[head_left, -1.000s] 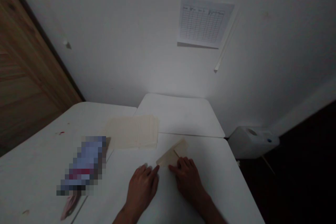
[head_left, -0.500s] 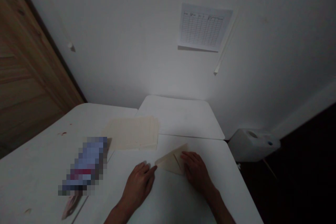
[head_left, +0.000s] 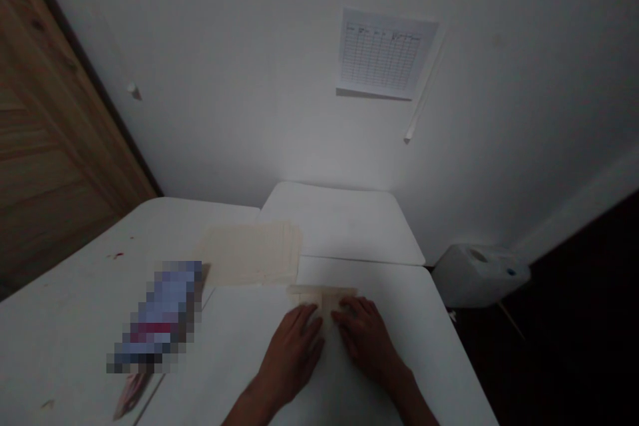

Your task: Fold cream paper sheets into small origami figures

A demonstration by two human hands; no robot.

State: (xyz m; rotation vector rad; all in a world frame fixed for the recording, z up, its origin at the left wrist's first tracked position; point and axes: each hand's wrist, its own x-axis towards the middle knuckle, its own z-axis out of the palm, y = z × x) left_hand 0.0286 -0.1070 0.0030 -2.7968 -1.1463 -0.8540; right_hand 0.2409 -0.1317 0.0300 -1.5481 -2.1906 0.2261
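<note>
A beige sheet of paper (head_left: 323, 294), folded over, lies on the white table with its far edge facing the wall. My left hand (head_left: 295, 348) has curled fingers closed on its left part. On its right part are the bent fingertips of my right hand (head_left: 365, 336), also closed on it. The two hands are close together, thumbs toward each other, with a strip of paper showing between them. Its near edge is partly hidden by my hands. Beyond and to the left, a stack of similar beige sheets (head_left: 249, 254) rests flat.
At left lies a pixelated blue-white item (head_left: 160, 316) with a pinkish end (head_left: 132, 394). A white table (head_left: 414, 319) adjoins other white tabletops. Behind is a wall bearing a printed chart (head_left: 382, 56). A whitish plastic container (head_left: 459, 276) stands beyond the right edge; a wooden door (head_left: 54, 120) is left.
The folded paper has turned so its far edge now runs level. My left hand has moved right and forward onto it; my right hand has shifted only slightly.
</note>
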